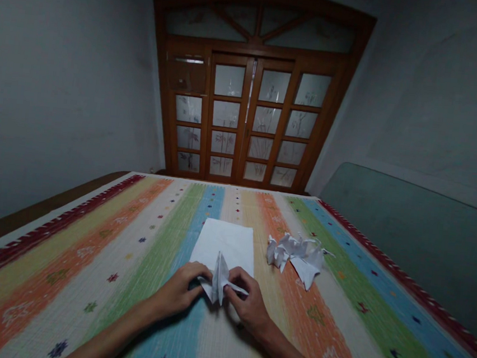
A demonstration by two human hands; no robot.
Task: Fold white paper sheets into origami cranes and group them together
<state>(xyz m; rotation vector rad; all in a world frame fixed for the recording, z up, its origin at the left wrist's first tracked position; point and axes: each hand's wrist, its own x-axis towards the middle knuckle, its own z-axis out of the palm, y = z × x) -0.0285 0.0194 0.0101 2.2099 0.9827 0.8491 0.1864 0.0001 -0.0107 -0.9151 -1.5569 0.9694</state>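
1. Wall, grey and bare, fills the far left. A brown wooden edge runs below it beside the cloth's red border.
2. Cloth lies spread wide under everything, striped in yellow, orange, white, green and blue with small star marks. What it covers cannot be told.
3. Left hand rests on the cloth near the bottom middle, its forearm coming in from the lower left. Its grip is closed, with fingertips and thumb pinching the left side of the paper.
4. Paper, white and partly folded, sits between the two hands on the blue and white stripes. One pointed flap stands upright in the middle.
5. Sheet, white and flat, lies just behind the paper. Its near edge touches the paper or is tucked under it; which cannot be told.
6. Door, brown wood with frosted panes, stands in the back wall beyond the cloth.
7. Right hand rests just right of the paper. Its grip is closed, fingers pinching the right flap.
8. Pile of small folded white paper shapes lies right of the sheet near the orange stripe, apart from both hands.
9. Panel, dull green, stands along the cloth's right side.
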